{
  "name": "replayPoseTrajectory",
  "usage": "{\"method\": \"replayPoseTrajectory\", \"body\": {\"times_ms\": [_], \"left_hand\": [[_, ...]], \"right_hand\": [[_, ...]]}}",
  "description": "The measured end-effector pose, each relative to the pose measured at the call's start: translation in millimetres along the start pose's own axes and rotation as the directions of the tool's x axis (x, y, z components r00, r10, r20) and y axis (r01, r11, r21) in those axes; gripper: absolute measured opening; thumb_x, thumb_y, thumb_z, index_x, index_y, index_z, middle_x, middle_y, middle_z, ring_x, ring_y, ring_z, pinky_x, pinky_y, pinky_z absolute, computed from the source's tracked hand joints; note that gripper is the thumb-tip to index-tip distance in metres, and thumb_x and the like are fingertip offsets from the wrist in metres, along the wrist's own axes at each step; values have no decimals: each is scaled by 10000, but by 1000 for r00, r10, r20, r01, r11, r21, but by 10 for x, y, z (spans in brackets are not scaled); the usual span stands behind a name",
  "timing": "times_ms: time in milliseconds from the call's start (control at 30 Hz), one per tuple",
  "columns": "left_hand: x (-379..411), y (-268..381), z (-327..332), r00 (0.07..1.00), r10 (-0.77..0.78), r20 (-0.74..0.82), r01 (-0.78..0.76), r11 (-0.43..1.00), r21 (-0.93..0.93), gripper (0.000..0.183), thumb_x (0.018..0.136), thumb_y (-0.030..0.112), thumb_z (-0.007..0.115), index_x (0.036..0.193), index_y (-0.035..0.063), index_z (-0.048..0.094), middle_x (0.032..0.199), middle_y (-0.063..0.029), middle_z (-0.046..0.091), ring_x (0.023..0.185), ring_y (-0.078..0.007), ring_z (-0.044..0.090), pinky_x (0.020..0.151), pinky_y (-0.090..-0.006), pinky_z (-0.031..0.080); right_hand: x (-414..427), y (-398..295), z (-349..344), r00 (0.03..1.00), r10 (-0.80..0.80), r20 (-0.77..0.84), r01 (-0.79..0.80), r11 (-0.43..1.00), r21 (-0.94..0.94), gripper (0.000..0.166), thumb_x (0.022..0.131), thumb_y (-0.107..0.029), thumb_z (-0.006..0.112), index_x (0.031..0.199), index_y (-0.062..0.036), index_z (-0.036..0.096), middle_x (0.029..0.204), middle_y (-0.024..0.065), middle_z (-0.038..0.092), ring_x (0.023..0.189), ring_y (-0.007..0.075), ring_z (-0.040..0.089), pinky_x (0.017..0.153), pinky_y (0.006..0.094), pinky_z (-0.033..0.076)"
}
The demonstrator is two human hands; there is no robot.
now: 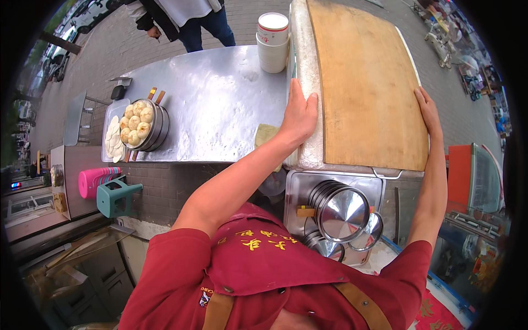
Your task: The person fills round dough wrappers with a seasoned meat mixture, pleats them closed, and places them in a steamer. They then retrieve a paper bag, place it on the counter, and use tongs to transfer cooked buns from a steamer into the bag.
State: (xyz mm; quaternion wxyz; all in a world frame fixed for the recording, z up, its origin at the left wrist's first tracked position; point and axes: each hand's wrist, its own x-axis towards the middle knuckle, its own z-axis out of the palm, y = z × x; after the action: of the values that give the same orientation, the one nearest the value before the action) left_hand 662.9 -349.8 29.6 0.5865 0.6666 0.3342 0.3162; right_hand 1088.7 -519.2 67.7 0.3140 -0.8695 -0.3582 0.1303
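A light wooden board (pixel 371 90) lies on top of a white foam box (pixel 310 78) at the right end of a metal worktable. Against the box's left side rests my left hand (pixel 300 113), thumb over its top edge. My right hand (pixel 429 110) clasps the opposite side, fingertips at the board's right edge. Parts of the fingers are hidden. Just left of my left wrist is a folded olive cloth (pixel 266 135). Beyond that hand, white lidded tubs (pixel 273 43) stand stacked beside the box.
On the metal worktable (pixel 214 99), a round steamer (pixel 159 128) holds several browned buns (pixel 135 122) beside a plastic tray of flat dough rounds (pixel 112 140). Stacked round metal pans (pixel 344 212) sit on a metal tray below the box. A person (pixel 187 20) stands across the table. Plastic stools (pixel 117 196) are at left.
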Motion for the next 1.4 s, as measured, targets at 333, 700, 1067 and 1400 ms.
{"method": "replayPoseTrajectory", "body": {"times_ms": [333, 700, 1067, 1400], "left_hand": [[-21, -77, 36, 988, 127, -88, -131, 991, -37, 416, 1017, 194, 477, 1312, -91, 408, 1308, -331, 515, 1233, -449, 505, 1104, -484, 365], [-553, -1555, -1369, 976, 180, 124, -218, 773, 596, 706, 1044, 342, 533, 1584, -38, 284, 1660, -286, 225, 1547, -421, 220, 1244, -501, 197], [-241, -2190, -1448, 508, 196, 839, -817, 417, 398, 628, 990, 258, 555, 1550, 19, 405, 1666, -149, 308, 1548, -326, 274, 1229, -528, 228], [85, -3002, -1194, 155, 478, 865, -879, 467, -100, 685, 1051, 386, 409, 1567, -57, 327, 1627, -277, 324, 1512, -433, 293, 1222, -535, 203]], "right_hand": [[133, 142, 67, 996, -86, 12, 86, 995, -46, 764, 1009, -567, 552, 1471, 41, 518, 1488, 231, 555, 1421, 302, 493, 1166, 322, 349], [-2233, -1783, 778, 649, -703, -291, 601, 708, -370, 564, 1045, -186, 468, 1554, 43, 379, 1635, 235, 351, 1528, 363, 320, 1242, 433, 259], [-3381, -1566, 4827, 999, -45, 14, 47, 957, -286, 616, 948, -264, 654, 1441, 59, 474, 1640, 252, 271, 1535, 431, 225, 1253, 508, 212], [-3652, -1668, 4973, 973, 80, -217, -146, 941, -305, 562, 913, -158, 578, 1440, 14, 493, 1556, 219, 431, 1478, 365, 371, 1254, 497, 242]]}}
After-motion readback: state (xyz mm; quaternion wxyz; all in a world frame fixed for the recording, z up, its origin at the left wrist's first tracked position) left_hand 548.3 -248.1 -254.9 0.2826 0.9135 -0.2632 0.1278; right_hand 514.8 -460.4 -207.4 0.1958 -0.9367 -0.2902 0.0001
